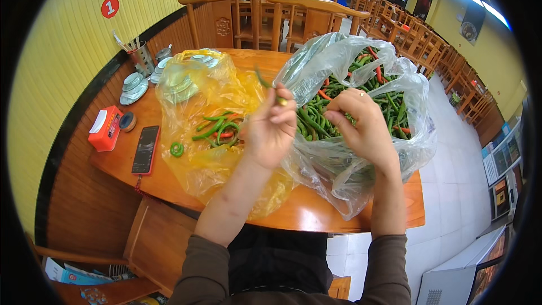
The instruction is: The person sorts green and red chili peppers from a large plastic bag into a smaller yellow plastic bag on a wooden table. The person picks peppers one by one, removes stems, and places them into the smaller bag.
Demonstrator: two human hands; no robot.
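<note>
My left hand point(273, 127) is raised over the gap between two plastic bags, gripping a green chili pepper point(263, 79) whose tip points up. Below and to its left, a yellow plastic bag point(190, 178) lies spread on the table, with a small pile of green and red chili peppers point(220, 129) on it. One curled green pepper point(177, 149) lies apart from that pile. My right hand point(362, 123) hovers at the opening of a clear plastic bag point(334, 173) full of chili peppers point(315, 120). Its fingers are curled, and whether anything is pinched there is unclear.
On the wooden table point(309, 209), a phone point(146, 150), a red tissue box point(106, 129), a small round jar point(127, 121) and stacked dishes point(134, 87) stand left of the bags. A chopstick holder point(142, 57) is by the wall. Wooden chairs point(313, 19) line the far side.
</note>
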